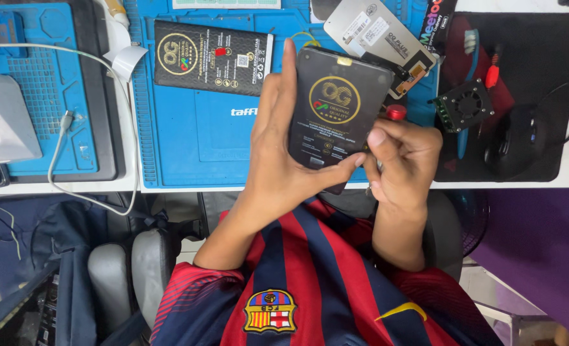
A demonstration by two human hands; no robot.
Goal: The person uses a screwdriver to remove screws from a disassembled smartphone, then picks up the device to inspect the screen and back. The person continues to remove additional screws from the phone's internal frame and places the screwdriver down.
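My left hand (278, 147) cradles a black rectangular phone part with a gold round emblem (339, 106), fingers stretched along its left edge and thumb under its lower edge. My right hand (403, 160) pinches the part's lower right corner with thumb and fingertips. A yellow wire peeks out behind its top edge. Both hands hold it above the front edge of the blue work mat (195, 128).
A second black package with a gold emblem (211, 57) lies on the mat. A silver panel with labels (377, 35), a red knob (396, 113), a small black fan (465, 104), a mouse (518, 144) on a dark pad, a white cable (63, 128) and a white device (2, 122) surround it.
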